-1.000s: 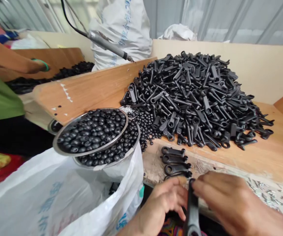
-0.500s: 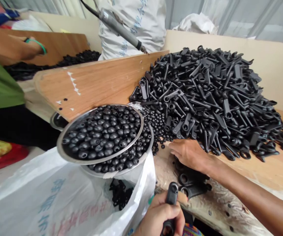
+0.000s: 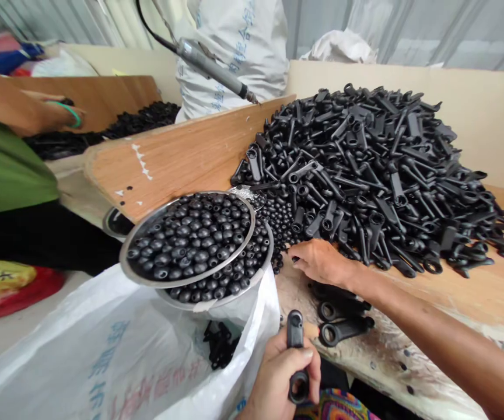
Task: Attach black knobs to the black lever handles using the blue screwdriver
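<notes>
My left hand at the bottom of the view is shut on a black moulded part, a short bar with a ring at its lower end. My right hand lies flat and open on the wooden table, beside the loose black beads at the foot of a large heap of similar black parts. A few more of these parts lie just below my right hand, partly hidden by it. A steel bowl of black beads sits left of it, on top of a second bead-filled bowl.
A white woven sack stands open below the bowls, with black parts inside. A wooden board stands left of the heap. At left, a co-worker's hand with a green band is near another dark heap. A metal hand tool hangs behind.
A second ago both my hands were together low in view. My right hand has since moved up to the heap's foot, and my left hand has turned the black part upright. The camera view has shifted slightly.
</notes>
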`<state>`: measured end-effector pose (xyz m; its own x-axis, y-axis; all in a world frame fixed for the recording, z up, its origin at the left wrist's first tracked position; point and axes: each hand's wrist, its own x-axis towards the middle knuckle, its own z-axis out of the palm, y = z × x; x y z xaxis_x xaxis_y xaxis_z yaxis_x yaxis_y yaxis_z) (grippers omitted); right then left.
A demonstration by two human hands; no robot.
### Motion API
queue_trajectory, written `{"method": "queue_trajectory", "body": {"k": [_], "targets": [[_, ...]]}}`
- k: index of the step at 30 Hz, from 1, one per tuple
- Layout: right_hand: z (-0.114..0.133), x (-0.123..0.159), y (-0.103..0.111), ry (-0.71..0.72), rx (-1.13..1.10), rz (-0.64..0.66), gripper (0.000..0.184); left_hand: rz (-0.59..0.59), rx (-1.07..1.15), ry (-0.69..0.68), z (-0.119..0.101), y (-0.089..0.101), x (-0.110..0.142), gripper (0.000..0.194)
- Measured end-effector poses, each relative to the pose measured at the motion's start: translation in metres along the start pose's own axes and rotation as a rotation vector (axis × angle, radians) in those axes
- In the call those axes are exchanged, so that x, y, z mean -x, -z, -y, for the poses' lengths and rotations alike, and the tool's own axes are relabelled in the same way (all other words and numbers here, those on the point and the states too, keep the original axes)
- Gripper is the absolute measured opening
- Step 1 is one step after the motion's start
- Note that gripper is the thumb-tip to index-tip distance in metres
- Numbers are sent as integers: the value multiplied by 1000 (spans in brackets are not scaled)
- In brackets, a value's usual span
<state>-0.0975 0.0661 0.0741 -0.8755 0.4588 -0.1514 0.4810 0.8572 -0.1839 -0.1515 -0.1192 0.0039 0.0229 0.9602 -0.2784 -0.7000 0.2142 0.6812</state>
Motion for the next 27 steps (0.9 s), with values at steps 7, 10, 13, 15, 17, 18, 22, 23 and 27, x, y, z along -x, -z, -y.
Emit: {"method": "queue_trajectory", "body": {"k": [7, 10, 13, 15, 17, 18, 22, 23, 27], "targets": [[-2, 112, -11, -131, -1184, -291, 25, -100, -294, -157, 0, -33, 2, 12], [-2, 154, -34, -228, -1496, -400, 26, -65, -525, -241, 9, -49, -1, 12], [1, 187, -55, -256, -1635, -525, 23, -19, -749, -269, 24, -64, -4, 11], [3, 204, -66, -251, -1681, -597, 20, 3, -871, -271, 36, -74, -6, 12], [5, 218, -74, -240, -1729, -668, 17, 22, -978, -285, 47, -84, -7, 13], [6, 224, -78, -238, -1755, -702, 17, 29, -1027, -300, 52, -90, -7, 13], [5, 244, -91, -240, -1777, -818, 16, 70, -1155, -402, 67, -111, -9, 14], [4, 248, -94, -234, -1770, -837, 16, 80, -1174, -430, 70, -115, -10, 15], [2, 260, -106, -220, -1802, -919, 15, 100, -1270, -488, 81, -124, -12, 16]]}}
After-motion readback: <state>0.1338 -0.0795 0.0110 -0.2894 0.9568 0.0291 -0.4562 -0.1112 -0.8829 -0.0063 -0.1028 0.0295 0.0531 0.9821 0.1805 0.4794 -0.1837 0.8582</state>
